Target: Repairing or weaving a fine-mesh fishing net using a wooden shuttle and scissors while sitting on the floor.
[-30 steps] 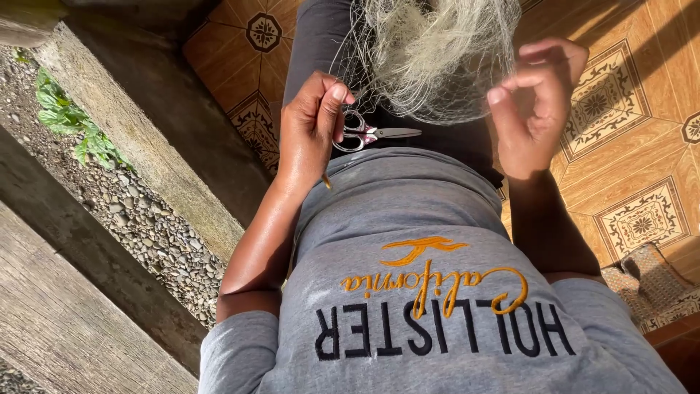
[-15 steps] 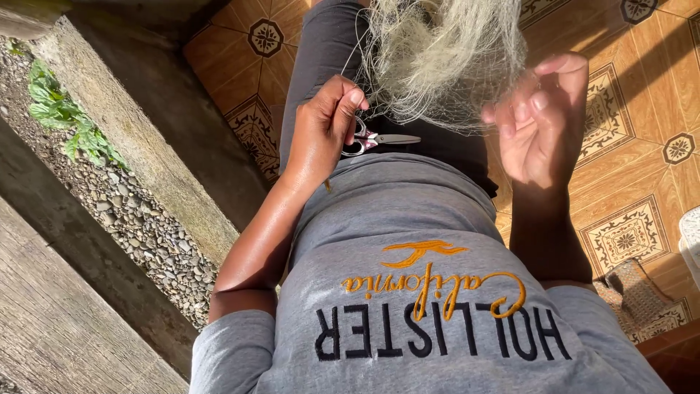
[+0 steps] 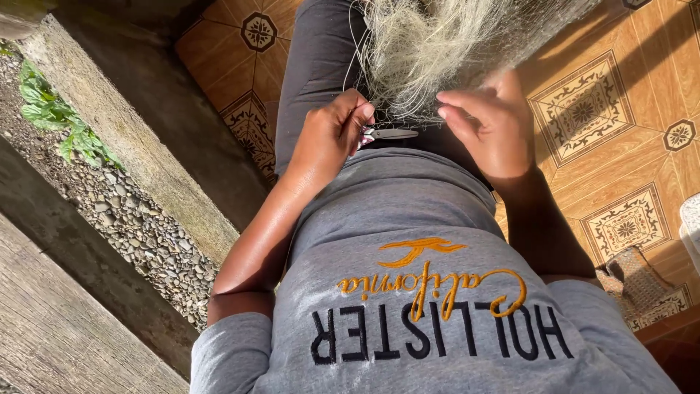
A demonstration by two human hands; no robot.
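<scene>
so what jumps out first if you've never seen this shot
The pale tangle of fibres at the top middle, lit by the sun and spilling over the person's lap. Just below it the left hand holds small scissors, and the right hand pinches at the strands beside them. Next comes the patterned orange tile floor on the right, with a strip of pebbles on the left.

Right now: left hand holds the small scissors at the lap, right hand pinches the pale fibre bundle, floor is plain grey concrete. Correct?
Not quite. The floor is orange-brown patterned tile, not plain grey concrete; the head view shows it on both sides of the legs. The rest stands: the left hand holds the small scissors at the lap, and the right hand pinches the pale fibre bundle.
</scene>
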